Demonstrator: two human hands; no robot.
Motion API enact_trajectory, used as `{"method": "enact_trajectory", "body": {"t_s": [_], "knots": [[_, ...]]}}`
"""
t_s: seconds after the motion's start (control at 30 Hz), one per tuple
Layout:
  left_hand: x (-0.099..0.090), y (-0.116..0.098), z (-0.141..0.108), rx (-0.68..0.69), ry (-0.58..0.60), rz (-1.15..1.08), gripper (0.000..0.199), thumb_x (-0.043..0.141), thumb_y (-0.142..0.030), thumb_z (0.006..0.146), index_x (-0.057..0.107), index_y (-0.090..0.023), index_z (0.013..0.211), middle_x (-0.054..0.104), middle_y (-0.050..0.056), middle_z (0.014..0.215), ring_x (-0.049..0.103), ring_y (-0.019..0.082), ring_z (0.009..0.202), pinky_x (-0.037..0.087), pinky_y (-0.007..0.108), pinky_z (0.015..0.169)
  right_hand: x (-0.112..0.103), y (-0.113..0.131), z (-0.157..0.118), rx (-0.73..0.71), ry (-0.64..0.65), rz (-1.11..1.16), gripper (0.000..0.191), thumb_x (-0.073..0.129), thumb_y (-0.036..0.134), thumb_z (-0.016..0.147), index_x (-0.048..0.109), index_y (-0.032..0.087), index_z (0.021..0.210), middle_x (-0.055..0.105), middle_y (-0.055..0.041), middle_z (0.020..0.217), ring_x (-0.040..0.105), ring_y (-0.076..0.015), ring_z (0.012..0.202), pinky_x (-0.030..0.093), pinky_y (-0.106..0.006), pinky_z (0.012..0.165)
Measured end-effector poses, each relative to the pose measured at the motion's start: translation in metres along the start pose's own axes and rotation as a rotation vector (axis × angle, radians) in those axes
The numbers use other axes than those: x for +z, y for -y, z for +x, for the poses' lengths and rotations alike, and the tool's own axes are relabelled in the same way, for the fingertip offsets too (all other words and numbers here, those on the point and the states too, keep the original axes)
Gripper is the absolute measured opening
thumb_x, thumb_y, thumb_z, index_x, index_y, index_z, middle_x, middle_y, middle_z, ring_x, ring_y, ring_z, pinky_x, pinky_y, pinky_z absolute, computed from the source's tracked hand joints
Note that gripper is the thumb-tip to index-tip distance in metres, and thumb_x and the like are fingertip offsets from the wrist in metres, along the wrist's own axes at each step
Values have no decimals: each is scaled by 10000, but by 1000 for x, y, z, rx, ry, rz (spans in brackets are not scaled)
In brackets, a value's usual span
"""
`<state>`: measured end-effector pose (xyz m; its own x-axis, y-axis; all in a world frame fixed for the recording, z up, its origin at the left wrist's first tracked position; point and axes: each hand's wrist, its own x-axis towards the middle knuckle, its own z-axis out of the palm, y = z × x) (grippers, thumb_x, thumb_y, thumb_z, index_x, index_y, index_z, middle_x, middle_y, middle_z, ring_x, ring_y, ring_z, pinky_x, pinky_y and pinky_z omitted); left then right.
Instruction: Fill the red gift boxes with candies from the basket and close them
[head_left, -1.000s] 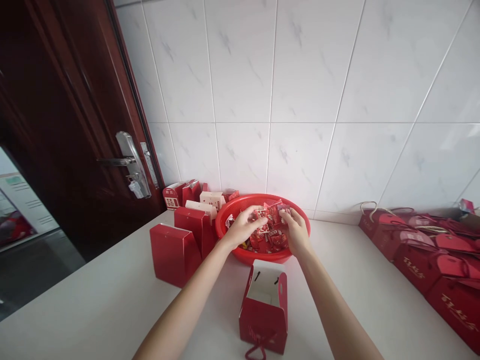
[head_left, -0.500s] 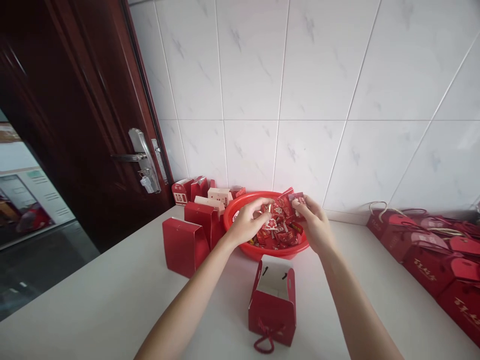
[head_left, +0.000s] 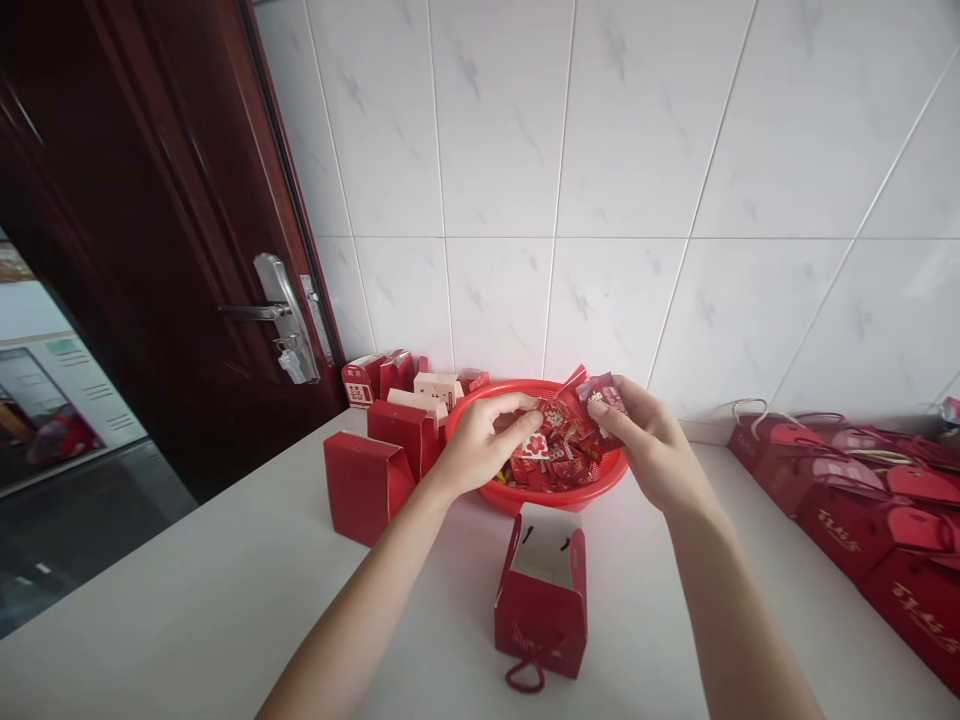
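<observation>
A red plastic basket (head_left: 551, 500) full of small red wrapped candies (head_left: 566, 465) stands against the tiled wall. Over its left part my left hand (head_left: 480, 440) pinches a red and white candy packet (head_left: 531, 445). My right hand (head_left: 660, 440), above the basket's right side, grips red candy packets (head_left: 601, 400) between thumb and fingers. In front of the basket is an open red box (head_left: 541, 620), white inside, with a red cord loop at its near side. Its inside shows no candy.
Red boxes (head_left: 367, 485) and smaller red and cream boxes (head_left: 439, 387) stand left of the basket. Rows of red boxes with cord handles (head_left: 847, 510) fill the right side of the white table (head_left: 225, 600). A dark door (head_left: 172, 200) is at the left.
My right hand has moved slightly right and nearer with its packets. My left hand has shifted a little left, so the two hands are further apart.
</observation>
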<state>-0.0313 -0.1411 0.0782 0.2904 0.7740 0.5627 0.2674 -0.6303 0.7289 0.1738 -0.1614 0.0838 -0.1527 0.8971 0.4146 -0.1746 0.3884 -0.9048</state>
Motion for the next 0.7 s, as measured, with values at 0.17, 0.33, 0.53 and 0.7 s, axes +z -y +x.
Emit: {"method": "enact_trajectory", "body": {"t_s": [0.17, 0.33, 0.53, 0.7], "knots": [[-1, -10, -5, -7, 27, -45, 242, 578, -355, 931, 756, -195, 898, 719, 32, 838, 651, 193, 803, 526, 285, 713, -1, 13, -6, 27, 103, -46, 290, 783, 494, 814, 691, 224, 862, 662, -13, 789, 580, -170, 708, 490, -265, 629], [-2, -16, -7, 7, 41, 43, 293, 553, -373, 953, 730, -192, 805, 683, 18, 763, 599, 167, 710, 476, 267, 635, -3, 19, -9, 35, 135, -96, 271, 775, 473, 826, 689, 215, 835, 628, -3, 749, 542, -154, 673, 460, -260, 598], [-14, -19, -14, -89, 279, 193, 210, 617, -301, 879, 748, -212, 740, 716, -4, 728, 616, 155, 663, 455, 248, 585, -8, 24, -12, 23, 77, -120, 287, 789, 487, 809, 699, 214, 822, 623, -12, 740, 530, -157, 665, 434, -261, 573], [-13, -20, -19, -115, 549, 246, 189, 643, -254, 853, 793, -238, 740, 748, -8, 726, 615, 136, 573, 452, 249, 545, -9, 25, -14, -3, 104, -170, 280, 739, 491, 857, 679, 218, 847, 615, -12, 746, 544, -161, 675, 441, -266, 579]]}}
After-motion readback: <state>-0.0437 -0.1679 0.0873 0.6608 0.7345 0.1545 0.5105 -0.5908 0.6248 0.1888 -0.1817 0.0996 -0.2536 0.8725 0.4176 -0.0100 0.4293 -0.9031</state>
